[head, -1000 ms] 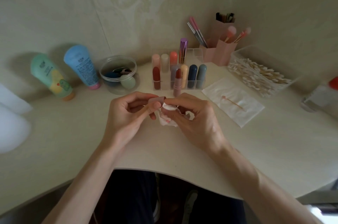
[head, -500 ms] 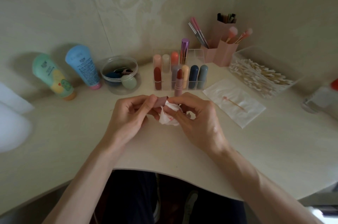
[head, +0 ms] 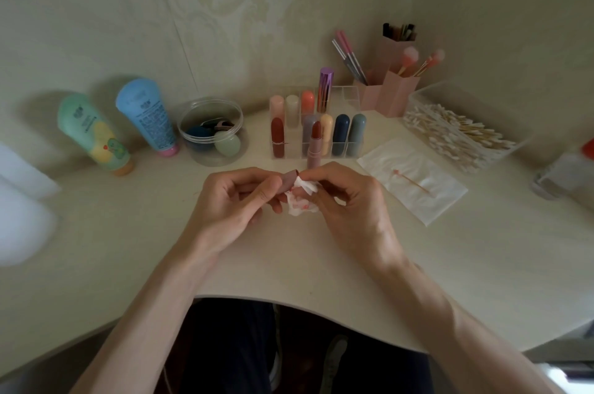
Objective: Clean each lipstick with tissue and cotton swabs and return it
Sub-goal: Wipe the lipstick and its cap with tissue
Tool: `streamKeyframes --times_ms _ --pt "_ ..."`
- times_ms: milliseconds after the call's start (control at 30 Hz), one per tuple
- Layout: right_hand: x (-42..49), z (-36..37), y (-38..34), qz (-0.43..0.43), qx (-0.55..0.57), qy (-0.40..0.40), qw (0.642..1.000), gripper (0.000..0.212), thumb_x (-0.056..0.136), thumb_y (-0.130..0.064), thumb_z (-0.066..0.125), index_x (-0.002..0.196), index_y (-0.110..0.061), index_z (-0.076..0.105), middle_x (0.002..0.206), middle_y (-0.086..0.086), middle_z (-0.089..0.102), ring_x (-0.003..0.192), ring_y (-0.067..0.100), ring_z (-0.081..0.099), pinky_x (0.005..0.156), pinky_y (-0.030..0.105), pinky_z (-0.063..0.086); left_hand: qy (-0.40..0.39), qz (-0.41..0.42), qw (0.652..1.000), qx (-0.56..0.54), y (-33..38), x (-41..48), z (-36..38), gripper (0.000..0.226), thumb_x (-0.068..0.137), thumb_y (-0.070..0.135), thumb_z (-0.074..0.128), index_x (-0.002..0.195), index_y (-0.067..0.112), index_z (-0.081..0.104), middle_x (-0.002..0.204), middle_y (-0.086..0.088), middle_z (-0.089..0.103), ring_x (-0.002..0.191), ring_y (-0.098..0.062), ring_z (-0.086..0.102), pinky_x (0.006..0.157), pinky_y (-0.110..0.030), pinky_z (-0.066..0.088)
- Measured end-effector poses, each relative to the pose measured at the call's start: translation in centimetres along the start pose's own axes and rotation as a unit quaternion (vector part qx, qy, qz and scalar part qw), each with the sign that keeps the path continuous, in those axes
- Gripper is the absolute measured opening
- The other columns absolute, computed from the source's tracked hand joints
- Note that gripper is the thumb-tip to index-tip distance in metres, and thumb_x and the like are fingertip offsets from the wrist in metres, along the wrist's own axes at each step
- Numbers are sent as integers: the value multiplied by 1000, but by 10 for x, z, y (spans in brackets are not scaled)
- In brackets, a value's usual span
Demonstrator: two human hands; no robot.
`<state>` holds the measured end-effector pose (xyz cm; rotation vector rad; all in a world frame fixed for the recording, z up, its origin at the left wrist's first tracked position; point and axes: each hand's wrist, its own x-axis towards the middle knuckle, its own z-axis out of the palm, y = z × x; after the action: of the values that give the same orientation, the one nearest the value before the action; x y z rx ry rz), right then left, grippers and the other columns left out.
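Two hands are meeting low over the counter, near its front edge and just in front of the clear organizer. Left hand is gripping a mauve lipstick cap, fingers curled round it, open end facing right. Right hand is pinching a crumpled tissue, red-stained, and pressing it against the cap's mouth.

Step in hand, as I'm reading it: wiping the cap of the opened lipstick. That lipstick is standing upright and uncapped on the counter, just in front of the organizer's front row, red bullet showing. The other lipsticks are sitting capped in their slots.

Next move is probably calling for:
- finishing the rim and inside of the cap; a fresh swab from the cotton swab box at the right may be needed for the inside
- keeping the left grip steady while the right hand is letting go of the tissue
- lining the cap up straight over the bullet so it is not smearing
- returning the lipstick to a slot; a front-row gap beside the dark red lipstick is looking free, not certain

One used swab, tip pink, is lying on a flat tissue to the right of the hands.
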<state>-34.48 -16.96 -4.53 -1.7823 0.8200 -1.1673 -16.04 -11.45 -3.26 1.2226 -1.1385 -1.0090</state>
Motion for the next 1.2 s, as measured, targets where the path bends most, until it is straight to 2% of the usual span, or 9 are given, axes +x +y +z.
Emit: streamKeyframes --times_ms 100,300,433,567,667,867,1033,1133,1200 --pt "-1 1 0 18 18 1 1000 20 92 5 74 99 -13 80 90 -8 79 85 5 75 75 17 56 -3 26 1000 12 -3 0 0 13 86 21 74 96 20 82 86 -11 78 71 -14 69 55 -23 47" --pt "-2 1 -4 25 64 -12 998 12 98 -7 73 107 -7 81 97 5 81 89 24 77 83 47 63 40 82 994 57 -7 0 4 23 78 22 82 100 19 76 95 1 80 83 -16 75 71 -25 59" --pt "-1 2 -2 25 55 7 998 13 94 -4 77 106 -6 80 94 2 81 86 20 78 81 46 63 15 26 999 38 -3 -1 4 27 97 39 63 112 21 76 84 -6 76 69 -16 67 58 -30 48" --pt "-2 1 -3 33 47 -14 998 10 92 -8 79 102 -10 80 91 -3 80 81 16 77 77 40 63 9 12 999 37 -4 -1 3 25 97 33 61 97 19 81 90 -21 73 80 -27 64 75 -38 50" --pt "-1 -1 -5 34 53 -36 997 9 93 -7 78 102 -10 76 91 -4 80 81 14 77 74 30 61 16 7 999 30 -3 0 3 22 94 31 64 96 19 81 92 -19 75 82 -31 66 75 -32 53" --pt "-2 0 -6 30 31 -53 998 6 98 -14 73 102 -10 74 89 -7 77 78 5 71 72 17 51 3 -1 1000 13 -3 -2 3 26 95 34 62 100 17 82 96 -21 75 95 -53 62 82 -46 51" --pt "-3 1 -8 -2 -10 -45 999 5 100 -14 72 103 -11 74 87 -12 73 79 7 69 71 13 47 -23 -29 999 17 -2 -1 1 38 98 47 56 87 20 81 81 -12 69 75 -22 56 66 -27 42" --pt "-4 2 -9 -2 -16 -47 999 4 100 -15 72 101 -12 75 85 -13 72 77 6 67 70 12 46 -14 21 998 53 -5 0 1 31 98 36 61 91 14 82 83 -18 73 77 -20 62 69 -24 46" --pt "-4 2 -8 2 -13 -46 999 5 99 -15 72 102 -11 75 85 -11 72 76 7 67 69 14 46 4 49 997 52 -5 0 1 20 94 27 65 98 16 82 87 -7 79 78 -15 68 72 -19 51"
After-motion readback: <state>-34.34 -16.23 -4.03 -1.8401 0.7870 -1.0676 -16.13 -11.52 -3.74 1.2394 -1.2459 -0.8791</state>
